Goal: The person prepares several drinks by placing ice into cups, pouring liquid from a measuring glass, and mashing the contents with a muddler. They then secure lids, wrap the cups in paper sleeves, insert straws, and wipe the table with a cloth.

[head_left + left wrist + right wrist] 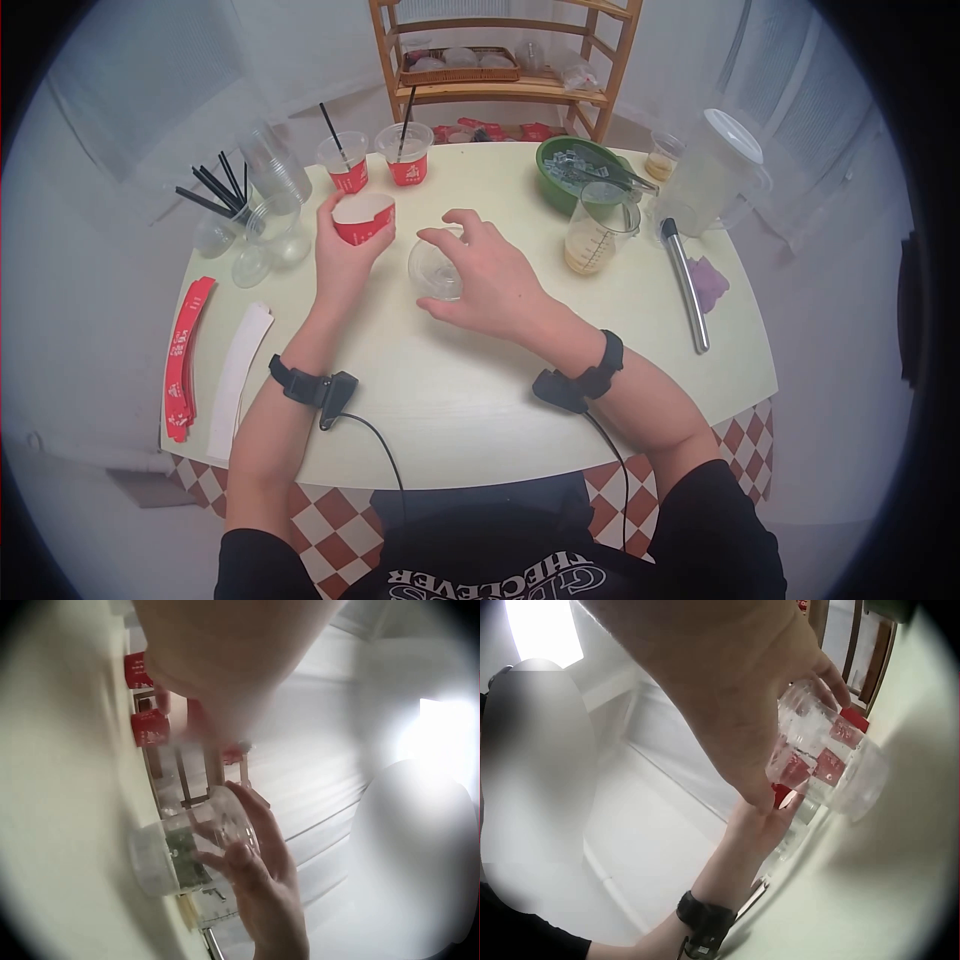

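Observation:
In the head view the left hand point(343, 265) grips a red paper sleeve point(362, 222) formed into a ring, thumb on its near right side. The right hand point(488, 275) curls its fingers and thumb round a clear plastic cup point(434, 268) to the right of the sleeve. From the left wrist view, the right hand point(266, 889) holds the clear cup point(154, 859) near its rim, base close to the table. In the right wrist view the cup point(862, 780) is tilted, with the left hand point(754, 829) behind it.
Two red-sleeved cups with straws point(408, 160) stand at the back. Black straws point(215, 190), stacked cups and flat red sleeves point(183, 360) lie left. On the right are a green bowl point(560, 190), measuring jug point(590, 245), lidded pitcher point(700, 175) and metal rod point(687, 285).

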